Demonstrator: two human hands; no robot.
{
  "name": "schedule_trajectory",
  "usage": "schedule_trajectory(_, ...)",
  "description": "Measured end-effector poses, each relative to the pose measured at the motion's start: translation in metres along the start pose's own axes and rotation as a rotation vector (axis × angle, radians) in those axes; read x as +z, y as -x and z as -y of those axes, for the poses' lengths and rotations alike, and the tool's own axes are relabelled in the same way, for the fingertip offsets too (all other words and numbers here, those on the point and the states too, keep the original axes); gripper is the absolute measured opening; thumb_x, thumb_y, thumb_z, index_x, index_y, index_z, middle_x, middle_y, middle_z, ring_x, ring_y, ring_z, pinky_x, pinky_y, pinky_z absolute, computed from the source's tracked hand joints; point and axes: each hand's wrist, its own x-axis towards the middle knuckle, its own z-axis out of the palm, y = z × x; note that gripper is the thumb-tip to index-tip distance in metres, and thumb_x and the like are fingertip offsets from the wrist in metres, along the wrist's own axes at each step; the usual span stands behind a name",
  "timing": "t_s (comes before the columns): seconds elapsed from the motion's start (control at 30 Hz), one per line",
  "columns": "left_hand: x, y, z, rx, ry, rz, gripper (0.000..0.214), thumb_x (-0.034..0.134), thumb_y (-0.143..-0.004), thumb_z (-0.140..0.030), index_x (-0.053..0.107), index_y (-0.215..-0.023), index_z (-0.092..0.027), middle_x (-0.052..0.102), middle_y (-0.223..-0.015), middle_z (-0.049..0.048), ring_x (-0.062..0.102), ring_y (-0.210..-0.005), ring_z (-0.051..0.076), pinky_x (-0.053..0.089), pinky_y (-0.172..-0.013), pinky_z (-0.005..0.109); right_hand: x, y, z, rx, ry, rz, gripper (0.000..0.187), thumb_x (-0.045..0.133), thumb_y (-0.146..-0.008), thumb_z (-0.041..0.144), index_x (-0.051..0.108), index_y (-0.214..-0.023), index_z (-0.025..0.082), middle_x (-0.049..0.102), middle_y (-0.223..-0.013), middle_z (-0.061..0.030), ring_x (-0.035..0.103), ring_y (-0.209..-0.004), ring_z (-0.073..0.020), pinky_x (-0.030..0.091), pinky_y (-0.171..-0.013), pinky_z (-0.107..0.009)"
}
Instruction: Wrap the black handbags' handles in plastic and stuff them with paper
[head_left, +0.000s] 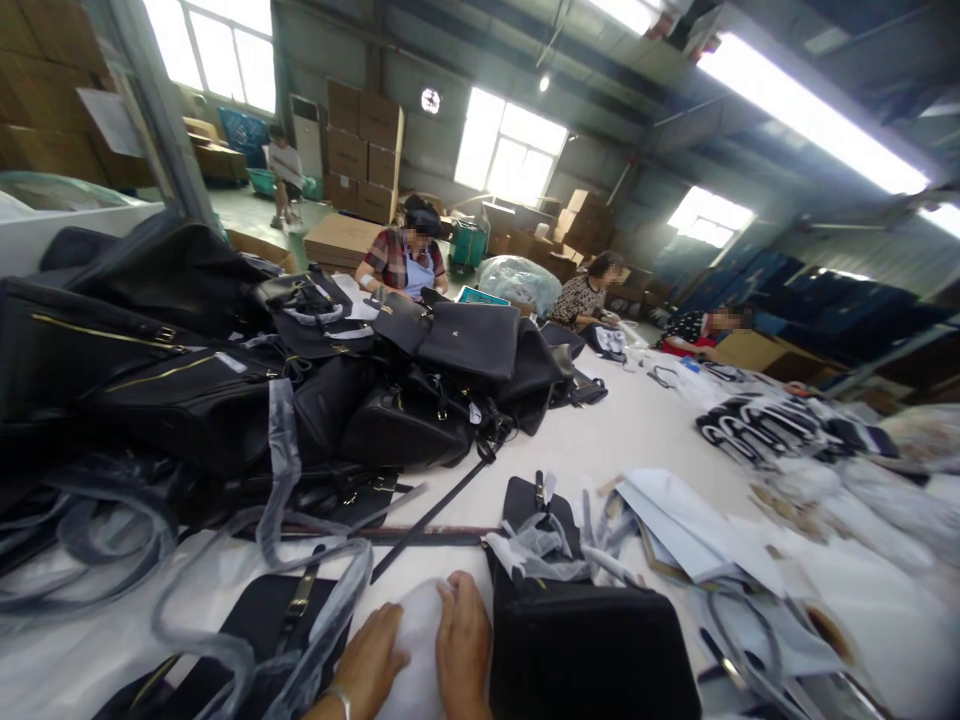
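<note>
A soft, white, translucent packing sheet [420,635] lies bunched between my hands at the bottom of the head view. My left hand [369,660] curls against its left side. My right hand [463,640] pinches its right side, fingers and thumb closed near the top. Just right of my right hand lies a black bag [592,650], its strap and buckle wrapped in clear plastic. Another black bag [262,620] with a gold buckle lies left of my left hand, partly under plastic-covered straps [349,600].
A large heap of black bags [187,390] covers the table's left side. Pale blue-white sheets [675,520] and a white roll [885,650] lie at right. Farther right are striped straps [757,425]. Several people work or sit beyond, near stacked cartons [364,150].
</note>
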Motion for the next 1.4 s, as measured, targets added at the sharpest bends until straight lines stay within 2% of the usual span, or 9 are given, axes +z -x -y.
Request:
schedule_trajectory(0.2, 0.0, -0.011, -0.002, 0.0, 0.05, -0.015, 0.045, 0.057, -0.062, -0.021, 0.067, -0.105, -0.013, 0.052, -0.137, 0.0177, 0.037, -0.134, 0.036, 0.03, -0.112, 0.044, -0.029, -0.017, 0.05, 0.03, -0.039, -0.122, 0.031, 0.034, -0.097, 0.047, 0.053, -0.101, 0.023, 0.071, -0.095, -0.0101, 0.069, -0.082, -0.025, 0.048, -0.065, -0.03)
schedule_trajectory(0.37, -0.049, 0.025, -0.027, 0.044, 0.425, -0.292, 0.055, 0.058, -0.069, -0.041, 0.059, -0.117, -0.013, 0.047, -0.141, 0.018, 0.038, -0.133, 0.035, 0.026, -0.113, 0.048, -0.058, 0.0, 0.063, -0.087, 0.011, -0.157, 0.03, 0.038, -0.097, 0.04, 0.057, -0.109, 0.021, 0.072, -0.1, -0.0111, 0.07, -0.085, -0.025, 0.051, -0.069, -0.031)
schedule_trajectory(0.43, -0.079, 0.057, -0.04, -0.085, 0.754, -0.17, 0.057, 0.048, -0.079, -0.056, 0.058, -0.118, -0.016, 0.058, -0.129, 0.0165, 0.052, -0.122, 0.032, 0.036, -0.108, 0.048, -0.059, 0.02, 0.069, -0.247, 0.055, -0.176, 0.025, 0.043, -0.096, 0.031, 0.058, -0.113, 0.022, 0.071, -0.102, -0.0101, 0.069, -0.089, -0.0244, 0.051, -0.077, -0.034)
schedule_trajectory(0.53, -0.117, 0.107, -0.057, -0.23, 1.384, 0.241, 0.07, 0.032, -0.084, -0.068, 0.058, -0.121, -0.015, 0.065, -0.117, 0.0168, 0.061, -0.11, 0.032, 0.049, -0.093, 0.048, -0.051, 0.065, 0.089, -0.51, 0.05, -0.056, 0.031, 0.045, -0.094, 0.017, 0.055, -0.121, 0.026, 0.071, -0.108, -0.0064, 0.067, -0.099, -0.0236, 0.05, -0.087, -0.038)
schedule_trajectory(0.67, -0.15, 0.15, -0.048, -0.28, 1.595, 0.286, 0.051, 0.053, -0.086, -0.049, 0.063, -0.111, -0.006, 0.072, -0.099, 0.0184, 0.068, -0.092, 0.029, 0.054, -0.083, 0.04, -0.049, 0.125, 0.126, -0.723, -0.029, 0.297, 0.033, 0.05, -0.091, 0.015, 0.057, -0.12, 0.029, 0.064, -0.123, -0.0037, 0.057, -0.118, -0.0237, 0.043, -0.1, -0.043)
schedule_trajectory(0.73, -0.165, 0.167, -0.025, -0.328, 1.573, 0.094, 0.042, 0.06, -0.083, -0.036, 0.062, -0.11, -0.004, 0.073, -0.094, 0.0178, 0.07, -0.085, 0.027, 0.055, -0.08, 0.039, -0.054, 0.142, 0.133, -0.63, -0.052, 0.351, 0.027, 0.049, -0.091, 0.018, 0.06, -0.115, 0.027, 0.065, -0.122, -0.0049, 0.056, -0.118, -0.0239, 0.042, -0.1, -0.043)
schedule_trajectory(0.9, -0.2, 0.216, 0.037, -0.37, 1.307, -0.422, 0.041, 0.065, -0.079, -0.031, 0.06, -0.114, -0.01, 0.074, -0.094, 0.0102, 0.07, -0.082, 0.024, 0.057, -0.075, 0.037, -0.052, 0.167, 0.127, -0.022, -0.025, 0.379, 0.024, 0.04, -0.095, 0.03, 0.062, -0.103, 0.024, 0.07, -0.096, -0.0077, 0.067, -0.089, -0.0251, 0.05, -0.078, -0.038)
schedule_trajectory(1.13, -0.189, 0.257, 0.058, -0.322, 1.184, -0.213, 0.042, 0.065, -0.078, -0.039, 0.064, -0.107, -0.009, 0.074, -0.091, 0.0109, 0.07, -0.082, 0.027, 0.055, -0.075, 0.038, -0.011, 0.198, 0.128, 0.283, -0.071, 0.514, 0.037, 0.064, -0.073, 0.032, 0.064, -0.108, 0.02, 0.071, -0.089, -0.0089, 0.066, -0.089, -0.0302, 0.049, -0.079, -0.04)
schedule_trajectory(1.4, -0.149, 0.247, 0.063, -0.179, 1.049, 0.004, 0.042, 0.056, -0.075, -0.041, 0.068, -0.103, -0.011, 0.075, -0.09, 0.01, 0.069, -0.08, 0.027, 0.052, -0.079, 0.037, -0.032, 0.202, 0.149, 0.428, -0.698, 0.472, 0.052, 0.071, -0.07, 0.029, 0.058, -0.12, 0.02, 0.07, -0.099, -0.0067, 0.065, -0.096, -0.0244, 0.048, -0.086, -0.036)
